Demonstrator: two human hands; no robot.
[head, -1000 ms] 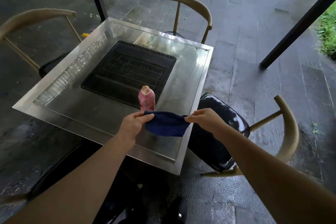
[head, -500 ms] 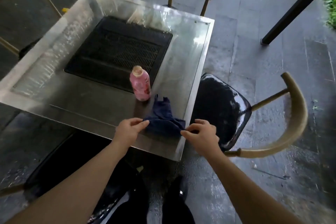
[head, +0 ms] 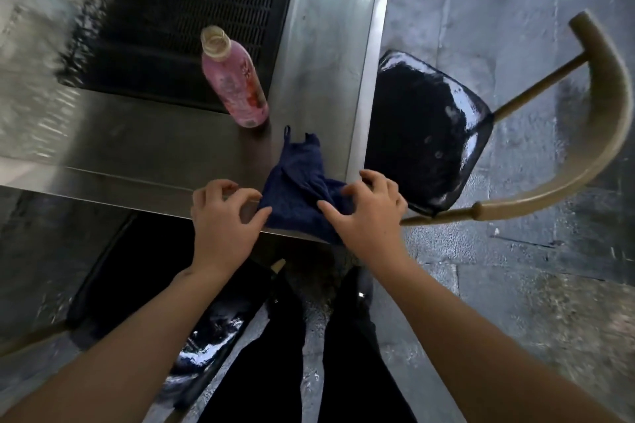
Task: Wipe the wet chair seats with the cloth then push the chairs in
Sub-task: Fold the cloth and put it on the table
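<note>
Head view: your dark navy cloth (head: 302, 189) lies crumpled on the near right corner of the metal table (head: 144, 148), its near edge hanging over the rim, texture nubbly. Your right hand (head: 367, 213) pinches its right side with curled fingers; your left hand (head: 223, 216) sits at its left edge, fingers curled, contact unclear. The pink bottle (head: 233, 79) stands just beyond it. The wet black chair seat (head: 429, 134) glistens to the right.

Cloth (head: 302, 189) on table (head: 154, 154) corner; bottle (head: 235, 79) behind; chair (head: 426, 134) right.
</note>
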